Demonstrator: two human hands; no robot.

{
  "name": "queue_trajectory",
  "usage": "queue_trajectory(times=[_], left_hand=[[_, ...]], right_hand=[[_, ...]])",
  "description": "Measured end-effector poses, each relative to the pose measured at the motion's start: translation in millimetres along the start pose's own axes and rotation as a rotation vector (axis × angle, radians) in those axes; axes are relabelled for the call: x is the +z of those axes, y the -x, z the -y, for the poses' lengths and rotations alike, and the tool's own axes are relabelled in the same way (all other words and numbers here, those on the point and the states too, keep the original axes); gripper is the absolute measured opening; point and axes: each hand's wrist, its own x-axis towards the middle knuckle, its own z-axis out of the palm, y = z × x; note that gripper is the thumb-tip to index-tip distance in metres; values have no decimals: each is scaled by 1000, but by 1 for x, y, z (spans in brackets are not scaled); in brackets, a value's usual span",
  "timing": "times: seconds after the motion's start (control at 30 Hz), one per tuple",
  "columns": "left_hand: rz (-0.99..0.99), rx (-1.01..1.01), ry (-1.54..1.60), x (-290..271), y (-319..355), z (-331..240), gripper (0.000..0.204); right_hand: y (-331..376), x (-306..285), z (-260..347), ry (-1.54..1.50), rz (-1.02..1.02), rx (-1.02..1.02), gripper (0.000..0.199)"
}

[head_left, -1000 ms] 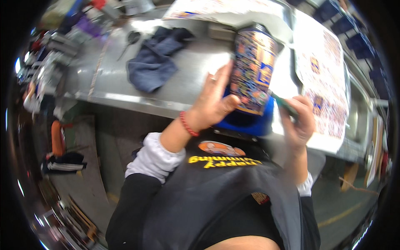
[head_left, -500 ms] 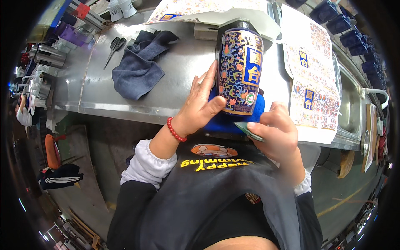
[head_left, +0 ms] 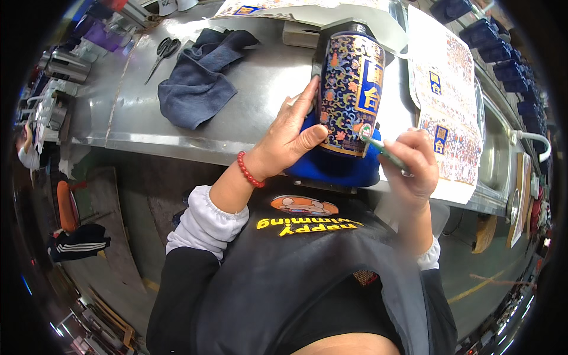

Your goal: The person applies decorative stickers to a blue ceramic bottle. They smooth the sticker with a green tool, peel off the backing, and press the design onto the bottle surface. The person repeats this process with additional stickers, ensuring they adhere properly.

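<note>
A dark blue bottle (head_left: 343, 89) with a colourful floral pattern and a blue-and-gold label panel lies on a bright blue padded cloth (head_left: 331, 171), its neck pointing away from me. My left hand (head_left: 289, 135) rests along its left side, fingers stretched out and thumb against its lower part. Pinched in my right hand (head_left: 417, 163) is a flat green scraper (head_left: 391, 155). The scraper's tip meets the lower right of the bottle, beside a small round white-and-green mark. The finger pads behind the scraper are hidden.
Printed pattern sheets (head_left: 447, 112) lie to the right, beside a sink (head_left: 492, 151) with a white faucet (head_left: 535, 139). On the steel table's left are a dark blue-grey cloth (head_left: 201, 80) and black scissors (head_left: 163, 56). Several blue bottles (head_left: 482, 32) stand at the far right.
My right hand has moved up and to the right, bringing the green scraper against the bottle's lower right. My left hand stays at the bottle's side. The whole view has shifted slightly.
</note>
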Motion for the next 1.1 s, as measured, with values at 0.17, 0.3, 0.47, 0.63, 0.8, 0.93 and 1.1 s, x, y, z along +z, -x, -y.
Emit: queue_trajectory(times=[0.17,0.3,0.47,0.63,0.8,0.93,1.1], left_hand=[[7,-8,33,0,-2,-1,92],[8,-14,-23,-4,0,-7,107],[14,37,-469,-5,2,-28,129],[-130,258,-866,19,-2,-56,106],[-201,144,-571,20,-4,-58,110],[-170,227,-775,17,-8,-59,112],[-154,112,-670,15,-23,-63,112]], right_hand=[[9,4,-3,-23,127,-212,41],[18,-3,-5,-174,97,-38,32],[15,-8,-2,-376,-89,316,19],[9,6,6,-663,-166,672,16],[3,12,5,-527,-92,762,20],[0,9,4,-429,-49,741,22],[0,8,4,-381,-28,717,24]])
